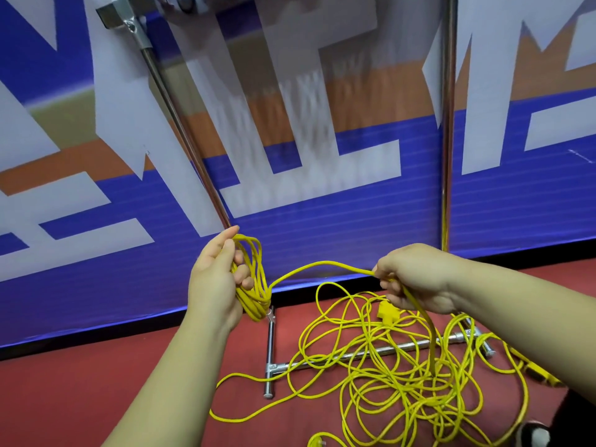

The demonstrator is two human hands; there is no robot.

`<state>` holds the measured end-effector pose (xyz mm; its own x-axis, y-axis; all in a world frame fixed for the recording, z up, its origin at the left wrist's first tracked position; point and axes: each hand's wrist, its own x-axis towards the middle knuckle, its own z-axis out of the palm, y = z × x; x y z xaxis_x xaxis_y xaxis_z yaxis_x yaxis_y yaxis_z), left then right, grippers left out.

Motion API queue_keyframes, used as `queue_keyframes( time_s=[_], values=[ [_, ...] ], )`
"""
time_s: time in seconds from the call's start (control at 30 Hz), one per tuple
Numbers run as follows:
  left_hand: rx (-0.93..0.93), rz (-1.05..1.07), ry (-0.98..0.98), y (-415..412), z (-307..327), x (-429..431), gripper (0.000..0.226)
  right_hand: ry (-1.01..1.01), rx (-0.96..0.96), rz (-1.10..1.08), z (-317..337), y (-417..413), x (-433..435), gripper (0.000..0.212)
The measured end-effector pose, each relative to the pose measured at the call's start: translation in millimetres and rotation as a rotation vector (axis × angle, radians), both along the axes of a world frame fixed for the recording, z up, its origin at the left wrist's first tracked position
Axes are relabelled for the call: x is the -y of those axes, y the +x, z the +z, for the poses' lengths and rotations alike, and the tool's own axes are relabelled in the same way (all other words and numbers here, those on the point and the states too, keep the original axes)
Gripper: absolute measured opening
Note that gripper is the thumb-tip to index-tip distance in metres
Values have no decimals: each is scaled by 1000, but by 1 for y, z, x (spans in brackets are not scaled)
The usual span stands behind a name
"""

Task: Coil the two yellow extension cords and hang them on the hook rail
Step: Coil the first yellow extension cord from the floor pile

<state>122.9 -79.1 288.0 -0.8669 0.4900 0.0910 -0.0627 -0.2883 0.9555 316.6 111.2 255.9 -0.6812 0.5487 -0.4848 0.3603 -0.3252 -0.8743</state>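
Several loops (pixel 254 285) fill my gripping left hand (pixel 211 279), so the cord (pixel 322 263) my right fingers (pixel 392 296) pinch should match them, fed from the five-o'clock tangle (pixel 387 382).

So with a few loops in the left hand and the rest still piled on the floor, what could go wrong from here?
1. The loose cord lies in crossed loops on the floor; drawing more through the right hand could tighten a knot.
2. Strands drape over the rack's base bar, so the cord may snag there.
3. Only the curled fingers of the left hand hold the coil; loops could slip from that grip.
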Motion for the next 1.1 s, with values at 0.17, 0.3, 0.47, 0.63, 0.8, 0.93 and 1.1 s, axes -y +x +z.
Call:
queue_keyframes(
  time_s=[0.17, 0.3, 0.47, 0.63, 0.8, 0.93, 1.1],
  values=[
    [-66, -246, -10, 19, 11, 1, 26, -2, -32, -70, 2, 1, -2, 9],
    [-40, -410, -46, 33, 7, -5, 28, -2, -178, -146, 6, -1, -1, 9],
    [20, -538, -81, 49, 1, -13, 41, 27, -327, -203, 14, -3, 5, 8],
    [82, -602, -131, 58, -8, -22, 45, 43, -416, -142, 21, -4, 14, 10],
    [95, -619, -184, 62, -14, -28, 52, 258, -412, 49, 24, -1, 25, 10],
    [68, -556, -201, 64, -20, -35, 56, 597, -294, 157, 31, 6, 33, 10],
    [-52, -417, -223, 68, -24, -39, 29, 772, -299, 266, 35, 10, 46, 14]
  ],
)
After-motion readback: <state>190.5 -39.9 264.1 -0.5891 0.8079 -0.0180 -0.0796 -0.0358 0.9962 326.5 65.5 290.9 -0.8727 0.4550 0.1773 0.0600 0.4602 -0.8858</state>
